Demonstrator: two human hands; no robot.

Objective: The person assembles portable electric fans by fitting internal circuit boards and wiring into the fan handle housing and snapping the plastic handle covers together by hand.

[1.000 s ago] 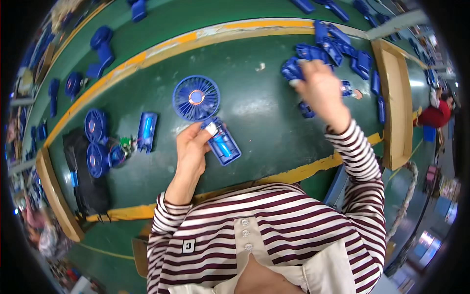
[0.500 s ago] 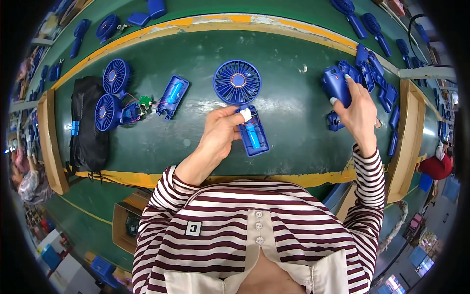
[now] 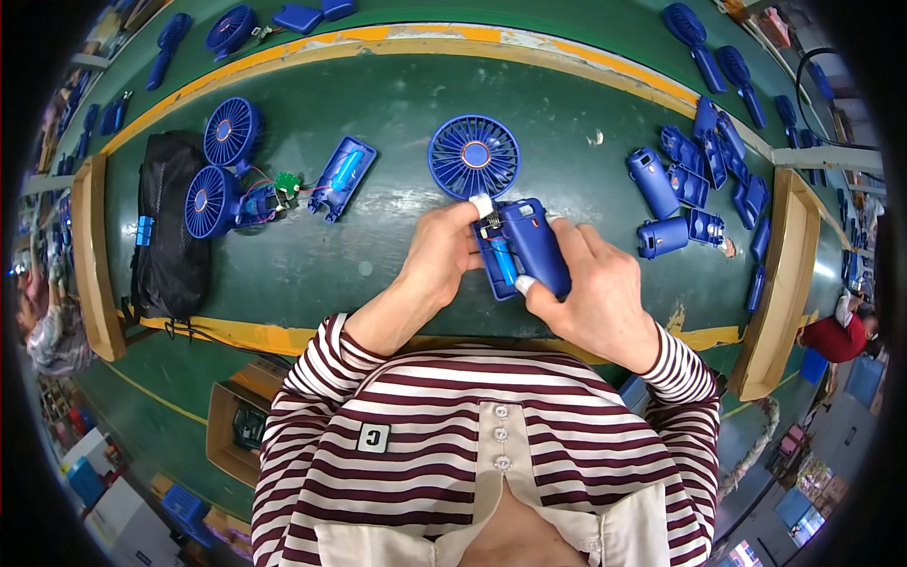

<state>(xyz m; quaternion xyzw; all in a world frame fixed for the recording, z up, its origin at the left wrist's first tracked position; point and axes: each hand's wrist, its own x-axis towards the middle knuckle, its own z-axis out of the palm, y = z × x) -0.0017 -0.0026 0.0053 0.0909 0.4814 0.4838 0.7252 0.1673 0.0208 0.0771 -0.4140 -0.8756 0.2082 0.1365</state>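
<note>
In front of me a blue handheld fan [image 3: 474, 155] lies on the green table, its handle opened up with a light blue battery [image 3: 504, 261] inside. My left hand [image 3: 438, 248] grips this handle near the fan's neck, the taped thumb on top. A blue handle cover [image 3: 537, 248] is in my right hand [image 3: 600, 295], fingers along its right edge and thumb at the bottom. The cover lies tilted over the right part of the open handle. The battery and some wiring still show to its left.
Left of me are two fans [image 3: 210, 202] with a green circuit board [image 3: 287, 183], and an open handle half [image 3: 342, 180] holding a battery. A black bag [image 3: 174, 227] lies farther left. Several blue covers [image 3: 654, 182] are piled at right. Cardboard trays [image 3: 780, 283] flank the table.
My right hand has come from the pile at right to the fan in the middle, bringing a blue handle cover. My left hand still grips the fan's handle.
</note>
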